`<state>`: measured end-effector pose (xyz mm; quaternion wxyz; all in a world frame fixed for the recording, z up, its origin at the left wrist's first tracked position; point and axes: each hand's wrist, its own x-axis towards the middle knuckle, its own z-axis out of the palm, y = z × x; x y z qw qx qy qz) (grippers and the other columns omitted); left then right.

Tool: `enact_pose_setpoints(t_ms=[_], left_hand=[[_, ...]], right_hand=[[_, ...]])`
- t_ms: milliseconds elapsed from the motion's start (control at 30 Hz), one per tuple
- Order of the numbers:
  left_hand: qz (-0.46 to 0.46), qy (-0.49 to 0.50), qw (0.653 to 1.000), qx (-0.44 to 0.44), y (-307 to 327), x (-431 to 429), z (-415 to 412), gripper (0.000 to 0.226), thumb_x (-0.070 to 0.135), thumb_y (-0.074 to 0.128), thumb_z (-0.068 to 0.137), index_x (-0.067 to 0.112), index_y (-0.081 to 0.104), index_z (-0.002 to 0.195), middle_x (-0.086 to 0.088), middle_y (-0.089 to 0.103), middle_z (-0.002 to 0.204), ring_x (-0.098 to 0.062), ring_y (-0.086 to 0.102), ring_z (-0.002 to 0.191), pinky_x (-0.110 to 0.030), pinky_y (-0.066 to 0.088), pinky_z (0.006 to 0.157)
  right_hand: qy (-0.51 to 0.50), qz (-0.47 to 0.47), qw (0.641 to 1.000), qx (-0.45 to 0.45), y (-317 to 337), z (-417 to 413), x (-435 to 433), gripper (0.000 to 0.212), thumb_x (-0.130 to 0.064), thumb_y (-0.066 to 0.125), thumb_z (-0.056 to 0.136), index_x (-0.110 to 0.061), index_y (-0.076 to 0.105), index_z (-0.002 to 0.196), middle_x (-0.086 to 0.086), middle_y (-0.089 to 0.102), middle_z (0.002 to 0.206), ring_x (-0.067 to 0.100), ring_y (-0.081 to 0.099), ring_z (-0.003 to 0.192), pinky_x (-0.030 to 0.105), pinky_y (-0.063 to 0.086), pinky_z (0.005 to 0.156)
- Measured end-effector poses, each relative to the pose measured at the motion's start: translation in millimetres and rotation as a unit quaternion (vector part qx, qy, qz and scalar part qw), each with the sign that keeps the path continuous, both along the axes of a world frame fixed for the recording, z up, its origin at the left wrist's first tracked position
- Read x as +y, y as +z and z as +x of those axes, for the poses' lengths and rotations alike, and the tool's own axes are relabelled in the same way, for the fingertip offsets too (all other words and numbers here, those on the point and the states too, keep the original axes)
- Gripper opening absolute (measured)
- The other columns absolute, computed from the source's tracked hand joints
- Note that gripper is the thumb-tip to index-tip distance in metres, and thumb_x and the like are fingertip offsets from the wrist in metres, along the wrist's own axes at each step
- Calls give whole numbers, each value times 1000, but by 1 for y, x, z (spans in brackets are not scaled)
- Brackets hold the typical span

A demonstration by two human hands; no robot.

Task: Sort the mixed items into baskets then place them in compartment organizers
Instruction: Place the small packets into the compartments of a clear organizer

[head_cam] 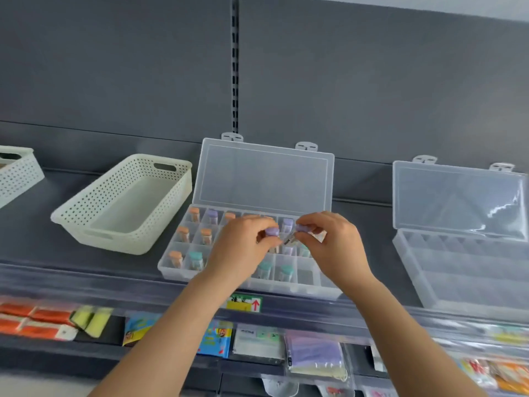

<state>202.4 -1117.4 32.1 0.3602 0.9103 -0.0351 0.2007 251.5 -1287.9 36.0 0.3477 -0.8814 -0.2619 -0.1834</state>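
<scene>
A clear compartment organizer (174, 263) lies open on the dark shelf, lid propped against the back wall. Its cells hold small vials with orange (195, 214), purple (212, 215) and teal caps (196, 259). My left hand (243, 247) hovers over the organizer's middle, fingers closed on a purple-capped vial (272, 232). My right hand (332, 245) is right beside it, pinching a second purple-capped vial (303, 227). The two vials nearly touch. Both hands hide several middle cells.
A cream perforated basket (126, 204) with nothing in it sits left of the organizer; part of another basket (17, 173) shows at the far left. A second clear organizer (458, 253) stands open at the right. Packaged goods (257, 343) fill the shelf below.
</scene>
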Motion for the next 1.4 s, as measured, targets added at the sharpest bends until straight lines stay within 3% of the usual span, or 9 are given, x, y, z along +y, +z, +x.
enact_pose_setpoints(t_ms=[267,367,533,633,1200,1400], left_hand=[[121,-49,991,16,-13,-57,3,13,24,62,90,14,71,92,2,64,93,-13,57,84,-25,46,73],[163,-55,985,13,-21,-67,8,12,26,63,90,18,70,95,4,68,94,-9,56,83,-17,38,74],[263,-35,963,40,-33,-72,16,10,32,62,90,23,67,91,7,68,93,-11,54,86,-31,37,91],[296,-25,953,59,-38,-75,19,8,32,62,90,24,66,92,7,68,94,-13,55,90,-33,34,92],[312,-3,947,81,-49,-82,22,7,31,63,90,25,66,91,6,69,99,-17,55,108,-35,29,92],[317,0,944,90,-44,-81,20,16,38,60,91,24,66,94,5,68,104,-15,55,108,-36,32,96]], right_hand=[[-56,-62,996,-14,-19,-11,-52,11,-9,76,77,-12,76,87,2,72,81,22,63,72,26,45,66],[-67,-77,995,2,-24,-14,-60,10,-10,75,78,-12,75,88,1,72,81,23,63,75,31,50,65],[-57,-133,989,35,-35,-12,-67,11,-17,68,86,-17,75,95,-2,73,92,16,62,86,24,48,72],[-48,-158,985,41,-41,-12,-65,13,-20,66,87,-21,75,97,-4,72,97,14,60,89,22,47,74],[-28,-226,972,57,-53,-2,-72,15,-25,62,90,-29,72,100,-12,70,99,8,55,91,20,49,73],[-27,-209,976,50,-52,-2,-76,27,-39,60,89,-29,67,112,-10,69,105,10,56,98,24,51,77]])
